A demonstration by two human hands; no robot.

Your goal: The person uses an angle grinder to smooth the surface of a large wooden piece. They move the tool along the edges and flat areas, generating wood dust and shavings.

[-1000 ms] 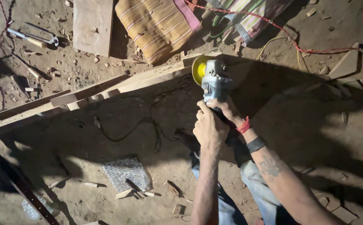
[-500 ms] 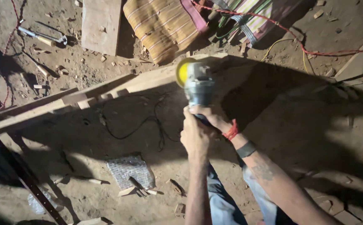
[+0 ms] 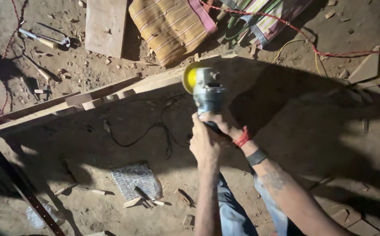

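Your angle grinder [image 3: 207, 94] has a grey-blue body and a bright yellow disc [image 3: 190, 77]. You wear a red wrist thread [image 3: 242, 138], a black band [image 3: 256, 157] and blue jeans [image 3: 231, 209]. Beyond lie pale wooden planks [image 3: 67, 105], an ochre cloth [image 3: 172, 26] with thin stripes, and a red cord [image 3: 294, 30].

Left hand [image 3: 205, 144]: reaching forward from the bottom edge, fingers wrapping shut around the rear body of an angle grinder [image 3: 206, 91].
Left forearm: stretching nearly straight up the frame, bare.
Right hand [image 3: 225, 126]: lying just beside the left, fingers curling over the same grip.
Right wrist: wearing a red thread and a dark band.
Right forearm: slanting in from the lower right, tattooed.
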